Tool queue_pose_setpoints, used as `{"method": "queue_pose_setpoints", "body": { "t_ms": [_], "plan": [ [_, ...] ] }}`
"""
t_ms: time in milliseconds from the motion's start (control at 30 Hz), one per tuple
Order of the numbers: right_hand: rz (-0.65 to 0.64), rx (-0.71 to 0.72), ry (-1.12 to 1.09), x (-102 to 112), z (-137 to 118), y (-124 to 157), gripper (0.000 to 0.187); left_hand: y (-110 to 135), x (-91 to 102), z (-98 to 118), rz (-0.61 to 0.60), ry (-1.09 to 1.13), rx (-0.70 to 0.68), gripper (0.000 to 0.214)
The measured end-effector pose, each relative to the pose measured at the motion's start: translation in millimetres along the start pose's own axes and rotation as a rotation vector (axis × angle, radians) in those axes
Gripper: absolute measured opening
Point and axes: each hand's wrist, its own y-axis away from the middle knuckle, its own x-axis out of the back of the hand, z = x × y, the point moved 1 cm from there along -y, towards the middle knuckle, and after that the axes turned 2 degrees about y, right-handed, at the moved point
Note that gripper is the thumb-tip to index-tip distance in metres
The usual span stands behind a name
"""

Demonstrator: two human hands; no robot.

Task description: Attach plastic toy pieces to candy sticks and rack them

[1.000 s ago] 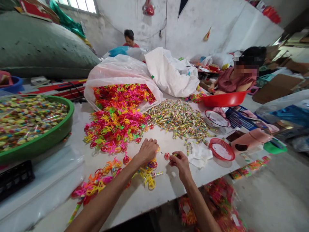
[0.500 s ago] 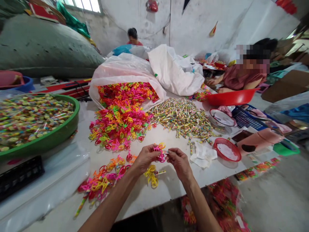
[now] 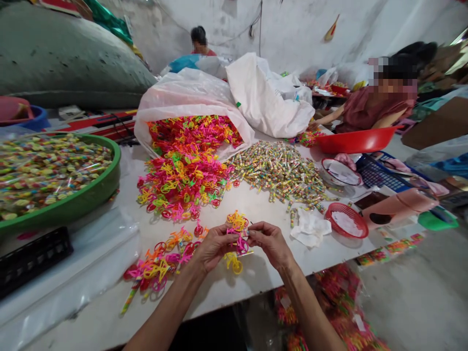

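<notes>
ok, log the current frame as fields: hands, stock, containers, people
left hand: holding pink and orange plastic pieces
right hand: fingertips at the same pieces, grip unclear
stock: plastic heap spilling from white bag; multicoloured tubes piled beside it
containers: green tub, filled; red basket
people: two co-workers, beyond the table

Loving the palette here. The spindly wheeled plastic pieces being held (image 3: 242, 244) are hot pink and yellow-orange, while the big heap of small bike-shaped plastic pieces (image 3: 186, 183) mixes pink, red, orange, yellow and neon green. That pile of slim clear tubes (image 3: 281, 170) is all multicoloured, mostly yellow and green. Plain ones: round green plastic tub (image 3: 114, 173), wide red plastic basin (image 3: 360, 141), white tabletop (image 3: 256, 204). Pink cylindrical bottle (image 3: 405, 207) has a dark oval patch.
</notes>
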Motion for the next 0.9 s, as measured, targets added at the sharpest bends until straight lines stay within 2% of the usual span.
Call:
{"method": "queue_pose_setpoints", "body": {
  "t_ms": [133,267,400,533,600,667,700,767,800,833,900],
  "plan": [
    [0.002,-0.064,-0.022,1.1,1.7,-0.7,0.02,3.1,-2.1,-0.3,-0.004,-0.009,0.012,0.025],
    [-0.023,-0.109,0.004,4.0,3.0,0.0,0.018,8.2,-3.1,0.4,0.012,-0.101,-0.047,0.023],
    [-0.039,0.021,0.136,-4.0,4.7,5.7,0.016,9.7,-0.6,-2.1,-0.017,-0.14,-0.041,0.025],
    [0.127,0.182,0.44,-16.4,7.7,9.2,0.018,9.1,7.9,-1.5,0.13,-0.288,-0.167,0.023],
    [0.065,0.176,0.572,-16.1,5.8,2.3,0.022,9.4,15.0,3.9,0.136,-0.405,-0.163,0.028],
    [-0.041,0.212,0.79,-10.3,-1.0,-15.1,0.025,7.4,24.4,14.8,0.147,-0.606,-0.19,0.039],
    [-0.036,0.266,0.935,-6.7,-6.0,-28.1,0.025,4.4,29.7,22.3,0.189,-0.749,-0.261,0.042],
    [0.07,0.365,1.24,-3.0,-16.0,-61.7,0.025,-7.2,39.9,38.1,0.292,-1.082,-0.45,0.038],
    [0.13,0.371,1.367,-4.7,-19.6,-80.8,0.025,-16.0,44.4,45.1,0.33,-1.25,-0.528,0.035],
    [0.13,0.344,1.482,-9.4,-21.4,-100.2,0.025,-26.5,48.5,50.7,0.352,-1.402,-0.576,0.034],
    [0.034,0.315,1.639,-25.6,-20.7,-134.5,0.026,-49.5,55.6,57.9,0.361,-1.613,-0.597,0.035]
  ]
}}
